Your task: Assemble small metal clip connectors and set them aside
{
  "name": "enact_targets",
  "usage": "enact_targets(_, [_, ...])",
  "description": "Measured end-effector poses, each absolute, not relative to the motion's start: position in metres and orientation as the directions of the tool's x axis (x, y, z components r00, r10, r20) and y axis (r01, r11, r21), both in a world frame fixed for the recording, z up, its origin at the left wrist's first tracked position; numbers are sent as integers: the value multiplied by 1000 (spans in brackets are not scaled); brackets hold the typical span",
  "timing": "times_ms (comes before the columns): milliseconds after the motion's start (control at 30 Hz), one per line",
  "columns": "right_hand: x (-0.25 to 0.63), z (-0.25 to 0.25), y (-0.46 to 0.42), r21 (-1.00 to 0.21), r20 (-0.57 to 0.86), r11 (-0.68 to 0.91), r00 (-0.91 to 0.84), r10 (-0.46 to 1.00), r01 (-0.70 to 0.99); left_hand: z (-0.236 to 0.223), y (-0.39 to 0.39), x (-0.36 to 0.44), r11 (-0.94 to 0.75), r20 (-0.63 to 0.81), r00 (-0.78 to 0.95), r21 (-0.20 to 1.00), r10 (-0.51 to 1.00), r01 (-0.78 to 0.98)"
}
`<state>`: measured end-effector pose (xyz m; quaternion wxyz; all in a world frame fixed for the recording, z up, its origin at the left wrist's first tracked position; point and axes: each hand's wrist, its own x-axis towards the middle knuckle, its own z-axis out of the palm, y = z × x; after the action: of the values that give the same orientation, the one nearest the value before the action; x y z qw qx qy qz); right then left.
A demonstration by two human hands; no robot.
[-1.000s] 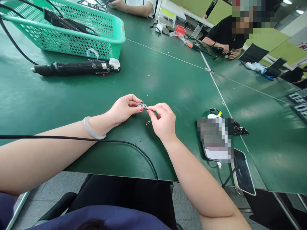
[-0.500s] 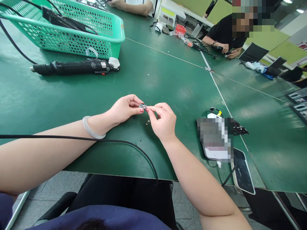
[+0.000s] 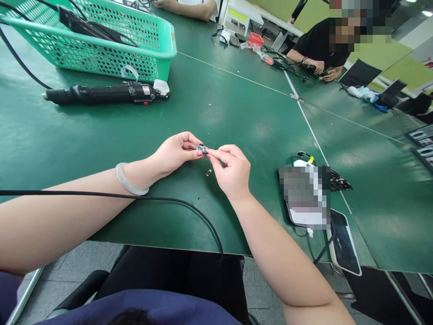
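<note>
1. Two bare hands meet over the green worktop [image 3: 257, 131], with one small part [image 3: 202, 149] between them, raised a little above the surface as far as the view shows.
2. The left hand [image 3: 172, 154] has its fingers closed on the small part, thumb at the near side. The right hand [image 3: 233, 171] brings its thumb and index fingertips together at the part's right end; whether they grip it or only press, I cannot tell.
3. A steady left pinch matters most, I'd judge: let that hand serve as the vice, and leave the fine touches to the right.
4. Light, straight pressure from the right fingertips should suit something this small (its details are too tiny to read here); a sideways push could flick it loose.
5. Keeping both hands low over the worktop would shorten any drop. Resting the wrists would calm them further.
6. A loose rectangular piece [image 3: 209, 172] lies just below the fingertips, near the right hand; mind the heel of that hand, which could sweep it off.
7. The black cable [image 3: 182, 201] passes across the left forearm, so slow arm movements would avoid a tug.
</note>
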<state>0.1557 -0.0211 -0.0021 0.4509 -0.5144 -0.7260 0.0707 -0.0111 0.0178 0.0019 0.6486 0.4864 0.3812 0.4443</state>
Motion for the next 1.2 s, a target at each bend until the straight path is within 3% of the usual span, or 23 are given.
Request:
enact_targets(133, [159, 0, -23, -522, 562, 451, -105, 820, 724, 2, 18, -11, 139, -68, 306, 967, 949, -215])
enact_targets(267, [170, 7, -23, -597, 503, 432, -103, 858, 676, 1, 19, -12, 142, -73, 301, 967, 951, -213])
enact_targets(433, [186, 8, -19, -610, 191, 382, -340, 921, 694, -2, 19, -13, 133, -72, 298, 973, 952, -189])
enact_targets(567, [183, 5, -18, -576, 70, 355, -388, 919, 736, -3, 20, -14, 132, -71, 307, 975, 949, -180])
enact_targets(967, [179, 4, -15, -536, 17, 312, -360, 933, 784, 0, 18, -12, 130, -76, 306, 979, 949, -159])
enact_targets(1200, [180, 1, -12, -485, 74, 328, -336, 939, 810, -1, 18, -13, 117, -66, 313, 982, 948, -148])
